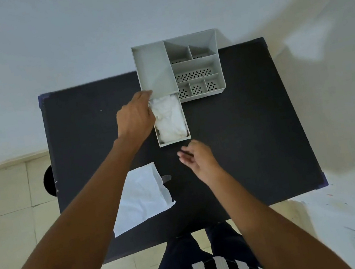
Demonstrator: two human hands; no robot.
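Note:
A grey desk organiser (196, 66) with several perforated compartments stands at the far edge of the black table (253, 134). Its drawer (173, 141) is pulled out toward me and holds crumpled white cloth (170, 119). My left hand (134, 118) is at the drawer's left wall near the organiser's front corner, with its fingers curled there; whether they grip the wall is hidden. My right hand (199, 158) hovers just in front of the drawer, fingers relaxed and slightly blurred, holding nothing.
A flat white cloth or paper sheet (142, 198) lies on the table near the front left, partly under my left forearm. A white wall rises behind the table. Pale floor tiles surround it. My legs are at the table's near edge.

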